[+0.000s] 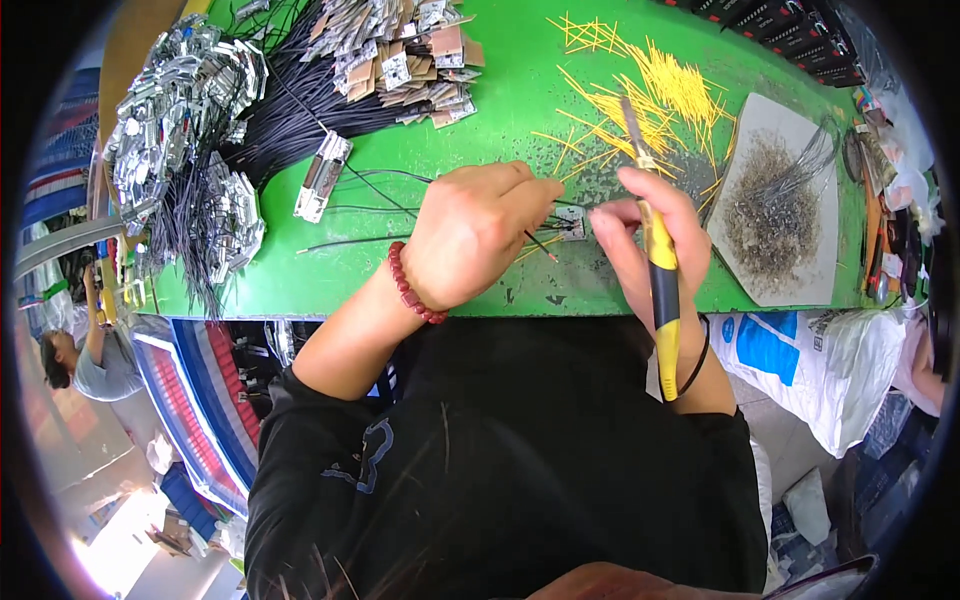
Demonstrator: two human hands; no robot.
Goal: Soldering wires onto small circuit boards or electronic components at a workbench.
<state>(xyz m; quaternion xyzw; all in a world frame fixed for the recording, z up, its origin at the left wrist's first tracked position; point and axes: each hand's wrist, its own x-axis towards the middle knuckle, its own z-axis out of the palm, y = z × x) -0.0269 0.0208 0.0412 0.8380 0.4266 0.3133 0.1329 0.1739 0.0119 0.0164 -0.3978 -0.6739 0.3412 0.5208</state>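
Observation:
My left hand [480, 225], a dark red bead bracelet at its wrist, is closed with the fingers pinching a black wire [540, 245]. Its stripped end sticks out below the fingers. Just beyond the fingertips a small silvery board [571, 223] lies on the green table, partly hidden by the hand. In my right hand [685, 225] is a soldering iron with a yellow and black handle [662, 285]; its metal shaft points away from me, over the yellow wires. The right thumb and fingertips are close to the board's right edge; whether they touch it I cannot tell.
A silvery module [323, 178] with black leads lies left of my hands. Heaped modules [180, 110] and bundled boards [400, 60] fill the far left. Yellow wires [670, 85] are scattered ahead. At right, a white sheet [815, 265] bears grey crumbs and thin wire.

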